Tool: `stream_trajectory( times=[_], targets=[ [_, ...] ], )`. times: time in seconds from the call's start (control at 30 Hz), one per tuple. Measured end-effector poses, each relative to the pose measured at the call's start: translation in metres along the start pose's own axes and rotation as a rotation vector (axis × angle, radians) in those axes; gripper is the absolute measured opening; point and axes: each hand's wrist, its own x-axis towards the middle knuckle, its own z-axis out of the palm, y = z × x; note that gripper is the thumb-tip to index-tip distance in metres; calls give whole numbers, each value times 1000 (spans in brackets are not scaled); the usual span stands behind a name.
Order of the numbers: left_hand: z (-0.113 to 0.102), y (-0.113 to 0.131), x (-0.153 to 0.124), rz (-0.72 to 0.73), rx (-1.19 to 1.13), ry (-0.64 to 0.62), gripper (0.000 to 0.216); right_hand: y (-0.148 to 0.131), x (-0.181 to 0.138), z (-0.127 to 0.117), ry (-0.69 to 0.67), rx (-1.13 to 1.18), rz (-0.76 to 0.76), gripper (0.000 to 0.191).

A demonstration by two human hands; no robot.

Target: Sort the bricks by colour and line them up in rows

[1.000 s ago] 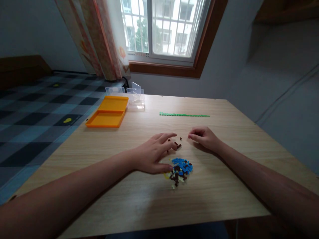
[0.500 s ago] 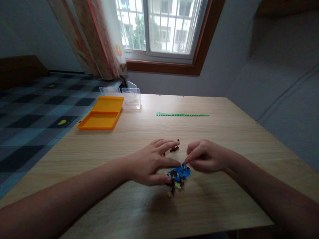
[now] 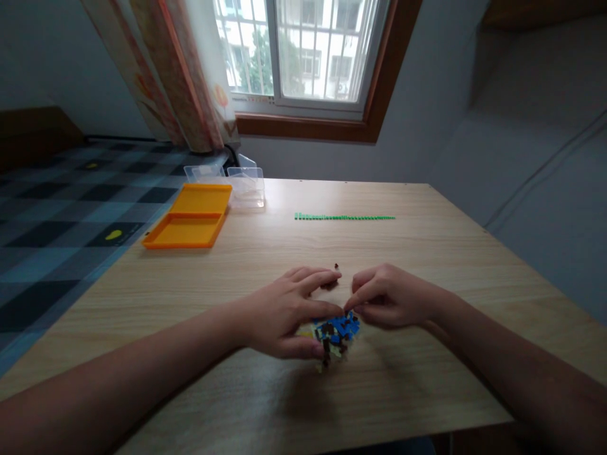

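A small heap of blue, dark brown and pale yellow building blocks lies on the table between my hands. My left hand rests at its left side, fingers spread, with the thumb and index finger framing the heap and partly covering it. From the right, my right hand reaches to the heap's upper edge. Its fingers are curled, and the index fingertip and thumb come together by a dark piece; what they hold is too small to make out. Several dark brown blocks lie just past my left fingertips, partly hidden.
Farther back, tiny green pieces form a long row across the wooden table. At the back left are an opened orange case and clear plastic boxes. A checked bed adjoins the table's left side.
My right index fingertip has drawn slightly closer to my left index fingertip at the heap's top edge. The view has shifted a little; my left hand keeps its pose.
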Motion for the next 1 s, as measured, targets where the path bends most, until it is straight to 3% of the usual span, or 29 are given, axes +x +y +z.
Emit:
stream_trajectory(
  times=[0.33, 0.63, 1.0],
  targets=[
    [6, 2, 6, -13, 32, -28, 62, 4, -6, -10, 67, -48, 54, 26],
    [2, 1, 3, -47, -2, -14, 55, -9, -5, -8, -60, 67, 15, 26],
    [2, -2, 1, -158, 32, 50, 45, -11, -5, -6, -100, 51, 6, 29]
  ],
)
